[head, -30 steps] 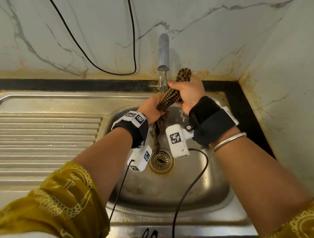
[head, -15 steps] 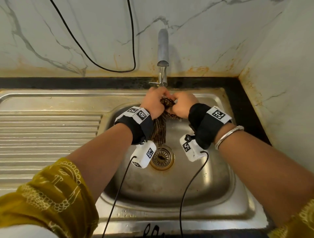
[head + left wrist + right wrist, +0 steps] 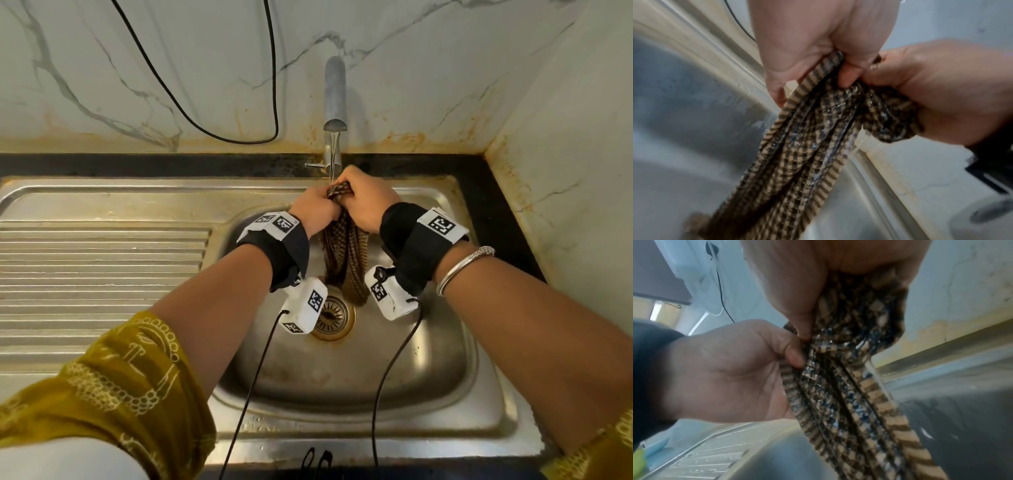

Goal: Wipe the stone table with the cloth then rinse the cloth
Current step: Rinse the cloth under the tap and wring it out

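While my left hand [image 3: 313,210] and right hand [image 3: 364,200] both clamp the bunched cloth [image 3: 344,253] over the sink [image 3: 445,359], only the head cam catches the tap [image 3: 335,92] running; wrist cams show wet, glistening folds.

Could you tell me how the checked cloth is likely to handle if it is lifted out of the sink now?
The checked cloth hangs limp from both hands, so probably floppy. It glistens under the tap stream, so likely soaked, heavier and dripping.
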